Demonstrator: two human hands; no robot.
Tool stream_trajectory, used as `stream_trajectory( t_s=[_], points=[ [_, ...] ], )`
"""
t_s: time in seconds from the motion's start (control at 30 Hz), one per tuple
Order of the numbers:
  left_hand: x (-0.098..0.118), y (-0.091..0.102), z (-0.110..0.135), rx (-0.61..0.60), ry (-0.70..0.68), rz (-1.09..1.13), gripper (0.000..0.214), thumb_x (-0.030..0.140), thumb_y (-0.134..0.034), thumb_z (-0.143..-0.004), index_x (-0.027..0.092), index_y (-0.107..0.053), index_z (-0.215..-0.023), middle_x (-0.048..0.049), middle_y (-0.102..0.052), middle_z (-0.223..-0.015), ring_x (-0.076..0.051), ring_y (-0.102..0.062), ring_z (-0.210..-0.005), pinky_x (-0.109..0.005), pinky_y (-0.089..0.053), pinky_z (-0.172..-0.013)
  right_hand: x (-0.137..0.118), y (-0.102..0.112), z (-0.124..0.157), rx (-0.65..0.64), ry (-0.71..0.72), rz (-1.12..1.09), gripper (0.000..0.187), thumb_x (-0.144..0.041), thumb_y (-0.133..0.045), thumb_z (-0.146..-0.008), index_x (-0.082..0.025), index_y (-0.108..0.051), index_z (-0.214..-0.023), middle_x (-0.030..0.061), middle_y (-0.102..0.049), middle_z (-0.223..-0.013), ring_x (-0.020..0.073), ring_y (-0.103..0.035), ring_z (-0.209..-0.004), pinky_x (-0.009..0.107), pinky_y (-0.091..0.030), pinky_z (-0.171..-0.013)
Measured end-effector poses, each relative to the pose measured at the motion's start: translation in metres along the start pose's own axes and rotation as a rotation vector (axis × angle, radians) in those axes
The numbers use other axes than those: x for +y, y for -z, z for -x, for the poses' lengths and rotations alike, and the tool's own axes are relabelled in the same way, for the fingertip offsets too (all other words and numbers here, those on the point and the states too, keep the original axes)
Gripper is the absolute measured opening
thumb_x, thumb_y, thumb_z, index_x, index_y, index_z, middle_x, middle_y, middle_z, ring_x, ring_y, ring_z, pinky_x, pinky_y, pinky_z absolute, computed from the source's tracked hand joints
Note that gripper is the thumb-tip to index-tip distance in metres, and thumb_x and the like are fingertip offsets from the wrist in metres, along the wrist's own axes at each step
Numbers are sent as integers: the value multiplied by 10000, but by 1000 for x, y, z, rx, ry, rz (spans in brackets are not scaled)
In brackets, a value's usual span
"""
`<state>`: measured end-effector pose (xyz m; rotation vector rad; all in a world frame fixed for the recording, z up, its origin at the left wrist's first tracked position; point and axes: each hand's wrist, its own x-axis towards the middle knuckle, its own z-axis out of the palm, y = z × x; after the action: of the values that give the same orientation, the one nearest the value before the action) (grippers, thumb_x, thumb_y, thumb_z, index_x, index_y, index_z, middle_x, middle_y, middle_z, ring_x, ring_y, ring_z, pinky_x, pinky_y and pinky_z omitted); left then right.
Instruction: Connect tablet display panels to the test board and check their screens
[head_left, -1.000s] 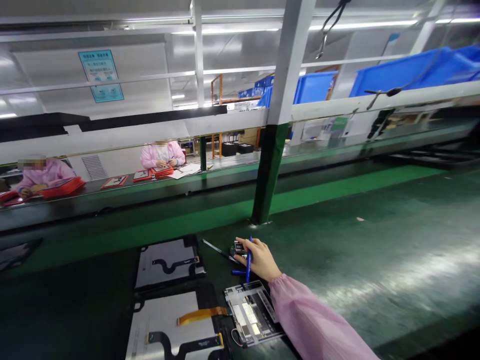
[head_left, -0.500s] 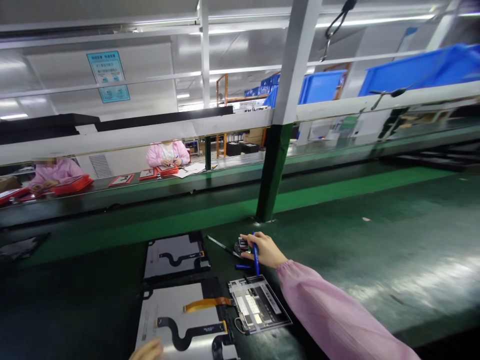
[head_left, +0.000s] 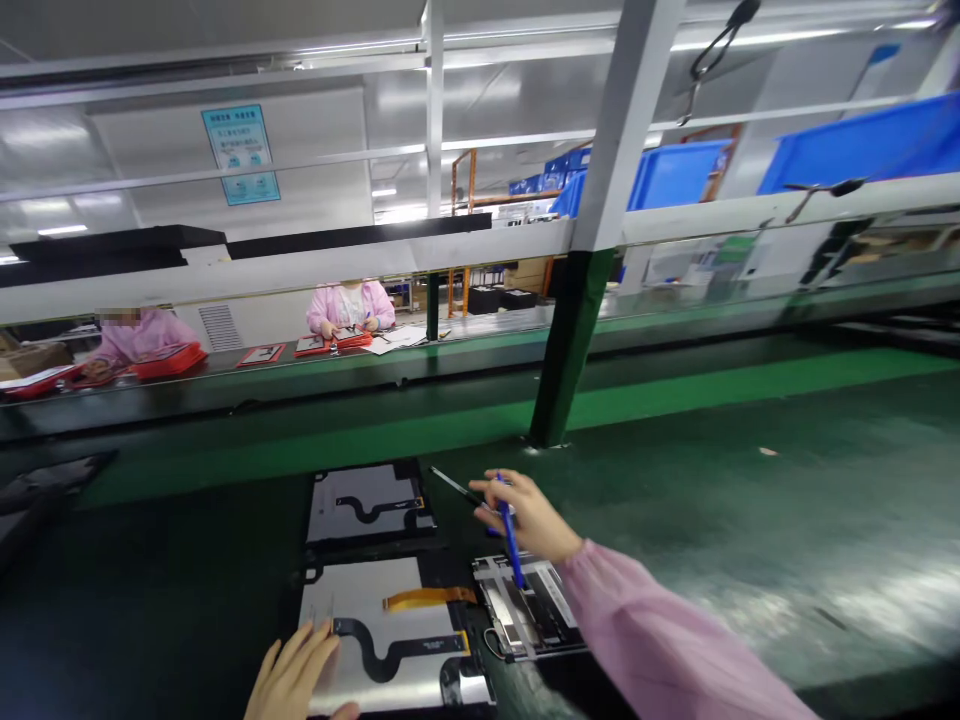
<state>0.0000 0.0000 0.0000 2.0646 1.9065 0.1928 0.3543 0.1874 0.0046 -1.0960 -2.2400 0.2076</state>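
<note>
My right hand (head_left: 529,515), in a pink sleeve, is closed round a blue pen (head_left: 511,535) and reaches over the green bench toward black tweezers (head_left: 456,487). A small circuit module (head_left: 532,608) lies just under my wrist. My left hand (head_left: 289,675) comes in at the bottom with fingers spread flat on the near display panel (head_left: 390,630), which carries an orange flex strip. A second panel (head_left: 371,505) lies just beyond it.
A green-and-white post (head_left: 570,350) stands behind my right hand. Beyond a conveyor (head_left: 300,380), two people in pink coats work with red trays (head_left: 169,360). Blue bins (head_left: 847,150) sit on the upper right shelf. A dark panel (head_left: 45,485) lies at far left.
My left hand has come into view and now rests on the near panel. My right hand lifted slightly off the small object by the tweezers, the pen still in it. The view shifted left.
</note>
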Motion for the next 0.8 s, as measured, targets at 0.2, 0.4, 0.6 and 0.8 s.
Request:
stream_trajectory(
  t_s=[0.2,0.4,0.6,0.8],
  points=[
    [10,-1,-19,198,-20,392,422,310,-531,-858,245,-614,-1266,-99,-668,-1249,-292,-610,-1146,-433,-468,-1015,-99,-54,24,-234,240,-135,248,-196,-762,-634,-234,-556,-766,1,-686,-764,216,-625,-798,336,-462,-757],
    [13,9,-37,175,-47,708,201,255,-632,-802,223,-748,-963,-82,-742,-1021,-226,-686,-874,-323,-540,-843,-102,-75,23,-228,201,-178,230,-23,-528,-667,-206,-573,-799,62,-635,-749,232,-566,-742,330,-415,-654],
    [13,8,-54,24,-21,1048,364,285,-816,-634,149,-700,-950,-84,-764,-852,-228,-712,-822,-332,-562,-777,-96,-78,18,-219,102,-417,193,-34,-512,-620,-215,-500,-687,1,-577,-673,163,-529,-631,265,-417,-600],
    [24,8,-75,-35,25,1224,338,420,-881,-555,147,-723,-676,-45,-702,-668,-159,-638,-630,-290,-514,-661,-90,-71,11,-244,-27,-731,237,-163,-588,-703,-224,-367,-641,-59,-476,-585,101,-429,-524,216,-385,-519]
  ],
)
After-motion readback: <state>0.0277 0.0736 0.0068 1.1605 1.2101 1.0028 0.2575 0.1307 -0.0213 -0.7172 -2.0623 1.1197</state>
